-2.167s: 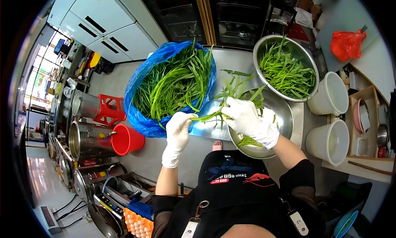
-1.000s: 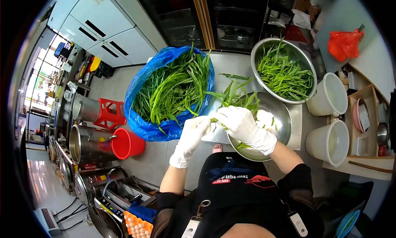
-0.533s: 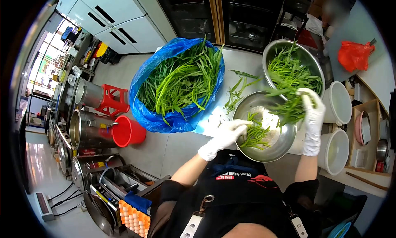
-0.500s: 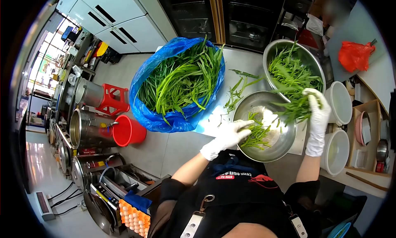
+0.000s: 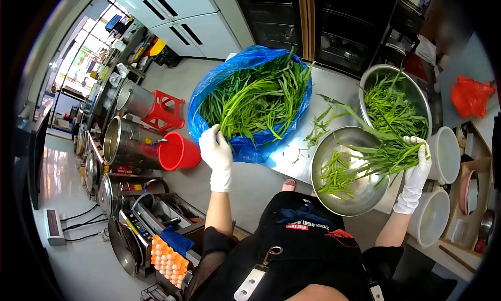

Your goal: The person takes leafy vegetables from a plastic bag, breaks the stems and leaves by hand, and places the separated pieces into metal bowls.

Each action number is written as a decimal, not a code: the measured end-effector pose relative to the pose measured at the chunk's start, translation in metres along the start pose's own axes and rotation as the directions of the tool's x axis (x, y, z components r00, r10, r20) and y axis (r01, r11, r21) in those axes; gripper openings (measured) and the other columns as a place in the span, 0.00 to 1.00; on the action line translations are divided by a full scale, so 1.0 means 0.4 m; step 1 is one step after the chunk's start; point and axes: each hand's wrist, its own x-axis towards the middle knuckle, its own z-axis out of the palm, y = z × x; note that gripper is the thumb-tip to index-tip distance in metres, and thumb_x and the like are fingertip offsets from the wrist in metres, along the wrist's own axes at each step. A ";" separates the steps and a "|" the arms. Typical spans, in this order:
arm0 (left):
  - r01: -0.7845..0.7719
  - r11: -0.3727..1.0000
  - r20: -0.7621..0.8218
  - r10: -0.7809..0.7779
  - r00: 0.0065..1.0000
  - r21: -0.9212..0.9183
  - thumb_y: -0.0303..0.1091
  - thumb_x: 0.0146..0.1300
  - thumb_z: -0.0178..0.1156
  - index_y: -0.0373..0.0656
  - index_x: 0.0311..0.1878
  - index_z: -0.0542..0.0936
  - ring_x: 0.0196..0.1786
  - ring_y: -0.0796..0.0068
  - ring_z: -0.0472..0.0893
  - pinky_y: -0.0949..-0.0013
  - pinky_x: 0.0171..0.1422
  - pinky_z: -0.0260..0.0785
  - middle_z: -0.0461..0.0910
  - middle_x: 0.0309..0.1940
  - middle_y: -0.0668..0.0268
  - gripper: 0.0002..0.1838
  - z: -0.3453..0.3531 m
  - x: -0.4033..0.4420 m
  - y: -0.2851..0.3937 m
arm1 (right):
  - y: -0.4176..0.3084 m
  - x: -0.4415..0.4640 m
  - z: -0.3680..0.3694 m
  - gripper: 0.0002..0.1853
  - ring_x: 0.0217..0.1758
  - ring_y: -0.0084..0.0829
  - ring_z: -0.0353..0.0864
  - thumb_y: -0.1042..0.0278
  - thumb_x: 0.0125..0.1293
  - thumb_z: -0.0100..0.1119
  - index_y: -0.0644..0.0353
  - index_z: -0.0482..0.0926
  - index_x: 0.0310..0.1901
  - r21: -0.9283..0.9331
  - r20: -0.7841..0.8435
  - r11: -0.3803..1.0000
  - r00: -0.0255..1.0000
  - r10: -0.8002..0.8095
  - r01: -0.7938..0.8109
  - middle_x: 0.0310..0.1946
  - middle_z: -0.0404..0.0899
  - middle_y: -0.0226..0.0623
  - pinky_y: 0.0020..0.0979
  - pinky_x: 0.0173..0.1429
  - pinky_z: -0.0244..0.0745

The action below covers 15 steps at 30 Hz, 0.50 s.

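White gloves cover both hands. My left hand (image 5: 216, 154) is at the near left edge of the blue bag (image 5: 245, 150), its fingers apart beside the long green stems (image 5: 250, 105) that fill it. On the right, my right hand (image 5: 419, 162) is closed round a bunch of leafy greens (image 5: 389, 154), whose leaves reach left over the steel bowl (image 5: 360, 204). Short cut stems (image 5: 336, 178) lie inside that bowl. Behind it, a deeper steel basin (image 5: 368, 81) holds more leafy greens (image 5: 396, 110).
Loose leaves (image 5: 319, 128) lie on the metal table (image 5: 292, 165). At the right are two white buckets (image 5: 445, 152) and a red bag (image 5: 471, 96). A red bucket (image 5: 179, 151), a red stool (image 5: 166, 112) and steel pots (image 5: 122, 144) stand left. An egg tray (image 5: 168, 262) is at the lower left.
My left hand has left the stems in the steel bowl and moved left to the blue bag. My right hand still holds the leafy bunch, farther right. The whole view has shifted.
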 end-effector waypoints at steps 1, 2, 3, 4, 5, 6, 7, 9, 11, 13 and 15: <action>0.009 0.996 0.076 -0.016 0.997 0.088 0.30 0.56 0.65 0.47 0.40 0.83 0.40 0.63 0.79 0.63 0.46 0.73 0.81 0.34 0.65 0.08 0.004 0.008 -0.032 | 0.010 0.004 0.009 0.12 0.48 0.34 0.78 0.66 0.74 0.50 0.67 0.74 0.50 0.020 0.017 1.000 1.000 0.019 -0.019 0.41 0.77 0.38 0.40 0.63 0.71; 0.008 0.994 0.160 -0.025 0.987 0.106 0.31 0.56 0.66 0.47 0.41 0.83 0.40 0.63 0.79 0.63 0.45 0.73 0.81 0.34 0.66 0.09 0.009 0.013 -0.055 | 0.017 0.006 0.021 0.12 0.47 0.34 0.78 0.66 0.74 0.50 0.67 0.74 0.49 0.040 0.034 0.998 0.999 0.037 -0.039 0.40 0.77 0.37 0.40 0.63 0.71; 0.007 0.993 0.243 -0.037 0.969 0.122 0.32 0.55 0.67 0.48 0.41 0.84 0.40 0.63 0.79 0.63 0.45 0.73 0.81 0.34 0.66 0.10 0.013 0.019 -0.071 | 0.022 0.008 0.047 0.11 0.42 0.31 0.75 0.65 0.74 0.50 0.66 0.74 0.48 0.094 0.061 0.994 0.997 0.051 -0.056 0.36 0.74 0.34 0.42 0.61 0.72; 0.005 0.991 0.324 -0.049 0.945 0.137 0.34 0.54 0.68 0.48 0.41 0.84 0.40 0.63 0.80 0.64 0.44 0.73 0.81 0.34 0.67 0.11 0.021 0.023 -0.083 | 0.032 0.009 0.061 0.10 0.39 0.29 0.72 0.65 0.74 0.50 0.64 0.74 0.47 0.099 0.036 0.992 0.996 0.077 -0.080 0.34 0.71 0.32 0.42 0.60 0.72; -0.056 0.989 0.303 0.012 0.953 0.138 0.36 0.52 0.69 0.48 0.41 0.85 0.39 0.64 0.80 0.63 0.43 0.73 0.82 0.33 0.67 0.12 0.035 0.023 -0.093 | 0.042 0.012 0.072 0.10 0.38 0.28 0.71 0.65 0.74 0.50 0.63 0.74 0.46 0.091 0.047 0.992 0.995 0.083 -0.087 0.33 0.70 0.31 0.41 0.59 0.72; -0.033 0.990 0.363 -0.018 0.932 0.134 0.36 0.52 0.69 0.48 0.38 0.85 0.39 0.63 0.80 0.63 0.42 0.73 0.81 0.32 0.67 0.09 0.032 0.036 -0.081 | 0.049 0.013 0.085 0.10 0.37 0.27 0.71 0.64 0.74 0.50 0.62 0.74 0.46 0.085 0.058 0.992 0.994 0.088 -0.093 0.33 0.70 0.30 0.40 0.58 0.72; -0.052 0.993 0.371 0.007 0.928 0.109 0.36 0.53 0.68 0.47 0.36 0.85 0.38 0.63 0.81 0.64 0.42 0.73 0.82 0.31 0.66 0.08 0.036 0.046 -0.084 | 0.054 0.013 0.101 0.09 0.36 0.26 0.70 0.64 0.74 0.49 0.61 0.74 0.46 0.095 0.066 0.990 0.993 0.100 -0.106 0.32 0.69 0.29 0.38 0.55 0.73; 0.047 0.998 0.445 -0.057 0.894 0.034 0.36 0.54 0.67 0.45 0.35 0.85 0.36 0.62 0.82 0.64 0.41 0.73 0.83 0.29 0.64 0.07 0.037 0.071 -0.083 | 0.062 0.011 0.124 0.08 0.33 0.23 0.68 0.66 0.74 0.51 0.61 0.74 0.45 0.086 0.075 0.989 0.990 0.116 -0.122 0.31 0.68 0.28 0.32 0.48 0.72; 0.282 0.959 0.582 -0.207 0.787 -0.041 0.36 0.54 0.66 0.44 0.34 0.85 0.34 0.61 0.83 0.65 0.40 0.74 0.84 0.28 0.63 0.08 0.028 0.099 -0.076 | 0.069 0.007 0.138 0.06 0.31 0.21 0.66 0.68 0.72 0.53 0.61 0.73 0.44 0.081 0.092 0.987 0.987 0.128 -0.136 0.28 0.67 0.27 0.29 0.42 0.69; 0.173 0.985 0.636 -0.128 0.761 -0.009 0.35 0.55 0.66 0.41 0.36 0.85 0.34 0.63 0.84 0.66 0.40 0.74 0.84 0.30 0.59 0.09 0.029 0.107 -0.083 | 0.085 0.009 0.141 0.04 0.27 0.19 0.65 0.70 0.70 0.56 0.60 0.74 0.42 0.118 0.067 0.978 0.984 0.168 -0.175 0.25 0.66 0.25 0.24 0.34 0.65; 0.095 0.995 0.660 -0.074 0.748 0.004 0.34 0.55 0.66 0.40 0.35 0.84 0.33 0.64 0.85 0.68 0.40 0.74 0.84 0.29 0.58 0.08 0.038 0.107 -0.090 | 0.100 0.004 0.142 0.04 0.24 0.18 0.64 0.70 0.69 0.58 0.58 0.75 0.40 0.123 0.003 0.969 0.976 0.216 -0.215 0.24 0.66 0.24 0.22 0.29 0.63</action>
